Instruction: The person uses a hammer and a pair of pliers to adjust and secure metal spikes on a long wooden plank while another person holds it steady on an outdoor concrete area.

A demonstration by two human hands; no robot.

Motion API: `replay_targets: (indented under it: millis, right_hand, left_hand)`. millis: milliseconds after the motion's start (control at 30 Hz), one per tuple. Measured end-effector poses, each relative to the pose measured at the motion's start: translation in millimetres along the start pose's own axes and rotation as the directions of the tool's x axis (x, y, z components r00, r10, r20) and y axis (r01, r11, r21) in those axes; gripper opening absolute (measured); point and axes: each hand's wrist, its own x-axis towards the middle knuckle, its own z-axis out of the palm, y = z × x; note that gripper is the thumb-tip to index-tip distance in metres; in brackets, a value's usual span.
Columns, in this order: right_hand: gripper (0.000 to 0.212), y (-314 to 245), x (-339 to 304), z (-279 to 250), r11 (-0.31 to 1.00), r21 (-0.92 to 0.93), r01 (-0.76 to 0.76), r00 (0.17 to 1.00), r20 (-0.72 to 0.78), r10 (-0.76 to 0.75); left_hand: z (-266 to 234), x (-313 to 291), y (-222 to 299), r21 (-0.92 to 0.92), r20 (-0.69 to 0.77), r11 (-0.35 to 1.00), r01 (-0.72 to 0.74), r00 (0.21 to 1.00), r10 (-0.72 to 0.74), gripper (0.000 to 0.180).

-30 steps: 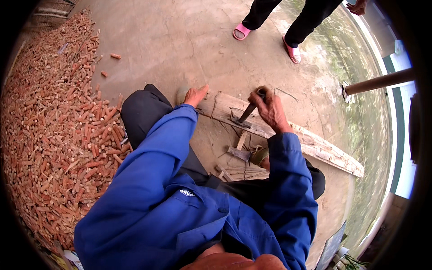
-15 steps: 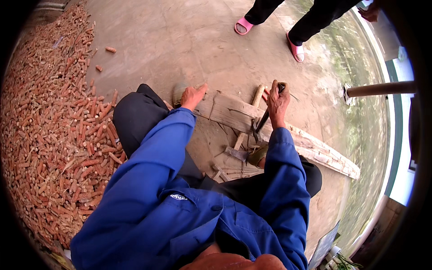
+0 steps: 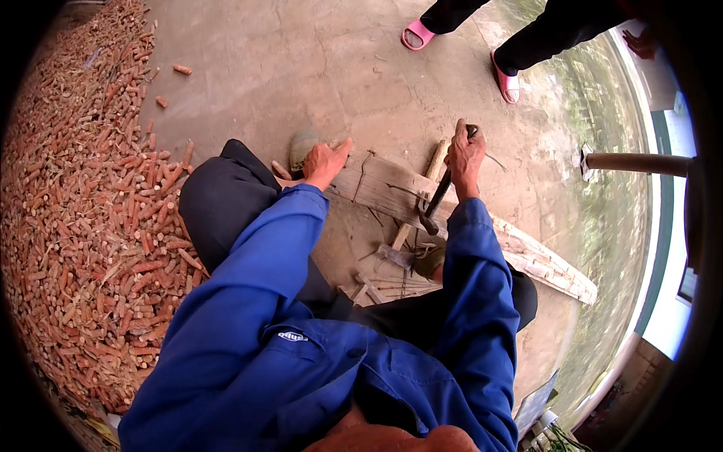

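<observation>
A long wooden plank (image 3: 542,265) slants across the floor in front of my knees. At its left end my left hand (image 3: 325,163) is closed on the plank's edge, the index finger pointing outward. My right hand (image 3: 467,160) is wrapped round the dark handle of a hammer (image 3: 444,188). The hammer's curved metal head is low over the plank's middle; whether it touches the wood I cannot tell. A thin wire (image 3: 363,175) loops over the plank near my left hand. Beneath the plank lies a narrower crosspiece of wood (image 3: 437,160).
A big heap of corn cobs (image 3: 90,248) covers the floor at left. A hatchet-like metal piece (image 3: 395,257) and wood scraps (image 3: 369,288) lie between my feet. Another person in pink slippers (image 3: 506,81) stands at the far right, near a brown pole (image 3: 636,163).
My right hand has risen slightly away from me, with the hammer handle turned a little. My left hand stays at the plank's end. The view has shifted slightly.
</observation>
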Motion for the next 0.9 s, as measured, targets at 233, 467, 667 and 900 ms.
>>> replay_targets:
  millis: [233, 467, 667, 900]
  right_hand:
    - [0.028, -52.8, -22.1, 9.3, 0.990, -0.028, 0.139, 0.990, 0.016, -0.139]
    - [0.031, -84.6, -57.0, -0.6, 0.997, 0.066, 0.029, 0.955, 0.294, -0.047]
    - [0.031, -58.8, -27.3, -31.7, 0.903, 0.341, -0.260, 0.964, 0.144, 0.224]
    - [0.030, -52.3, -26.6, -42.6, 0.830, 0.531, -0.170, 0.980, 0.002, 0.200]
  left_hand:
    - [-0.1, -2.1, 2.0, 0.045, -0.008, 0.999, -0.002, 1.000, 0.003, 0.074]
    - [3.4, 4.6, -1.9, 0.069, 0.016, 0.997, -0.016, 1.000, 0.015, 0.073]
    - [3.3, 1.1, 2.2, -0.011, 0.018, 1.000, -0.005, 1.000, 0.005, 0.074]
    - [-2.8, -3.6, 4.1, -0.030, -0.014, 0.999, -0.033, 0.999, 0.032, 0.068]
